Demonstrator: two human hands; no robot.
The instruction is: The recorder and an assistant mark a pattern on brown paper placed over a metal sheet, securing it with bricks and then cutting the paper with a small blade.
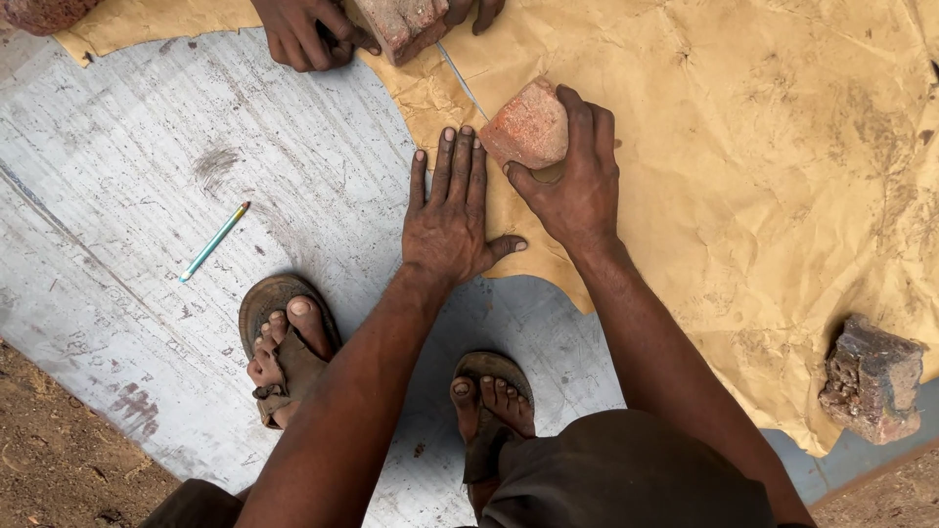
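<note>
Two hands on paper; brick gripped; pencil apart.

An open-air workplace on bare ground — a rough metalworking or pattern-cutting spot. A large scratched metal sheet lies flat on brown dirt, with crumpled brown paper spread over it and weighted by a broken brick piece — a pencil lies on the metal
</note>
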